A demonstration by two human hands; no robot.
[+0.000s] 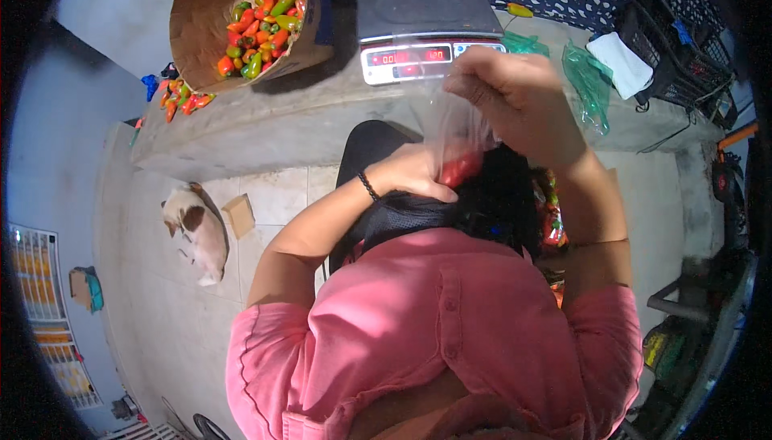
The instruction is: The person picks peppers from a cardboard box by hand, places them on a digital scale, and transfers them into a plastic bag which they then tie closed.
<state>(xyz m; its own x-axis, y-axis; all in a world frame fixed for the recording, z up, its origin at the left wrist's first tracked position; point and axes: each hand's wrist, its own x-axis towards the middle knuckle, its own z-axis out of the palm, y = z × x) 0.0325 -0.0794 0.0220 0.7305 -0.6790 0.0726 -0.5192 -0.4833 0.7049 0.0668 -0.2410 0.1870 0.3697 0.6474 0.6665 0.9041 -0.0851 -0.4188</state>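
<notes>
A clear plastic bag (445, 122) hangs upright in front of my chest, with red peppers (460, 168) in its bottom. My left hand (412, 173) is closed around the lower part, its thumb at the near side and the other fingers partly hidden. Higher up, my right hand (515, 90) grips the top of the bag, with thumb and fingers pinched together. Just beyond stands a digital weighing scale (430, 14), grey on top, its lit red display partly seen through the plastic. The scale's plate bears nothing.
On the concrete counter (273, 122), an open cardboard box (197, 26) holds red and green peppers (261, 30); more peppers (185, 101) lie beside it. Green bags (591, 90), a white cloth (621, 66) and a black crate (671, 46) lie right. A dog (197, 235) rests on the floor.
</notes>
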